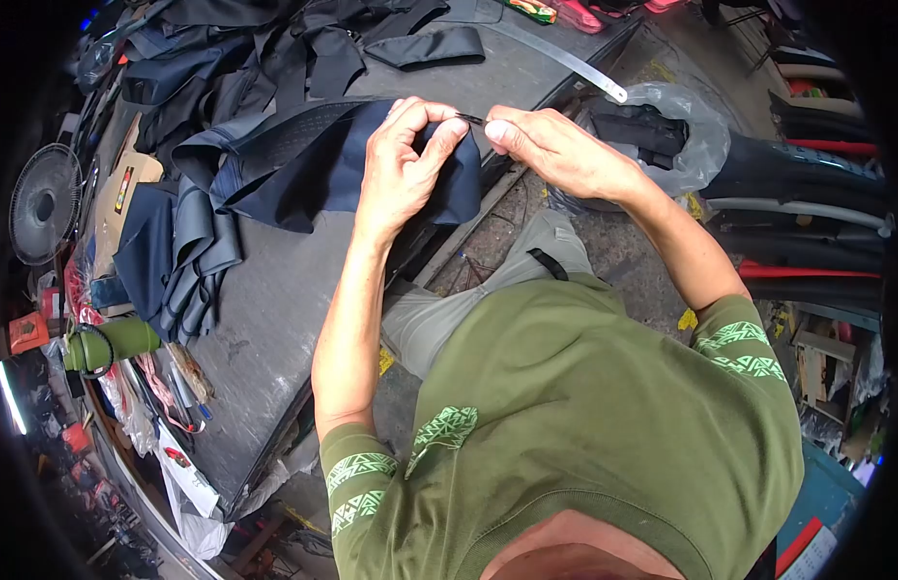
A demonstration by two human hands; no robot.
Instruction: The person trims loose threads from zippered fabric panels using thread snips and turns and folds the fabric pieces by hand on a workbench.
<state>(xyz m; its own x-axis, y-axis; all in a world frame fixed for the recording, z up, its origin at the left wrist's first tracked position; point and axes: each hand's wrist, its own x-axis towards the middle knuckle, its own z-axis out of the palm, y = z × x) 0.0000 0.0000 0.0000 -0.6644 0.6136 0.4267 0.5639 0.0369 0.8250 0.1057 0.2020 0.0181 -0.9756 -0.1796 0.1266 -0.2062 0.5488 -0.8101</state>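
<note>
Two-handed handling of a small dark piece above the near edge of a dark work table, seen from the head. The left hand brings thumb and forefinger together on one end of the piece, leaving no visible gap at the tips; the right hand, its fingers curled and its thumb pressed against them, meets the other end, so that only a short length shows between the two grips. Whether the piece is a strip, a fastening or part of a tool cannot be told at this size. Behind and below the left hand lies a dark blue cloth, its folds spread over the table; whether the hidden fingers also hold it cannot be seen. Near the right forearm stands a clear plastic bag with dark contents, and a metal ruler lies at the table's edge, pointing towards the bag. The step in hand is judged to be fine fingertip work on the piece, not yet finished, with the cloth lying ready beneath. The next move seems to call for a steady left pinch while the right fingers adjust or draw their end, without catching the cloth
</note>
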